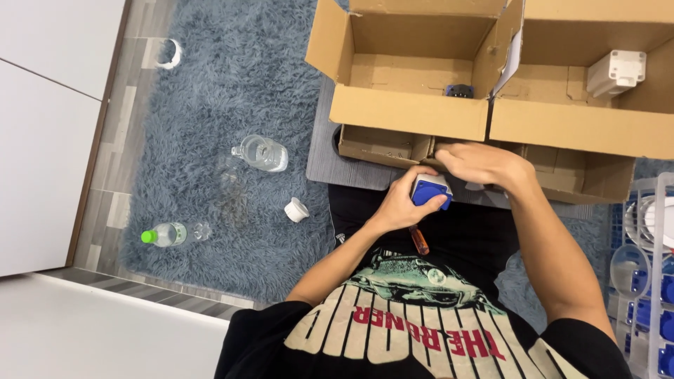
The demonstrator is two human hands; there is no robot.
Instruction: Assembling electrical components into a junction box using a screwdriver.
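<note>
My left hand grips a small blue and white plastic part over my lap. An orange-handled screwdriver pokes out below that hand. My right hand reaches forward with fingers curled at the edge of a low cardboard tray, just beyond the blue part. Whether it holds anything is hidden. Behind the tray stand two open cardboard boxes: the left box has a small blue part inside, and the right box holds a white plastic piece.
A grey shaggy rug covers the floor at left. On it lie a clear bottle, a white cap and a green-capped bottle. A white rack with blue parts stands at the right edge.
</note>
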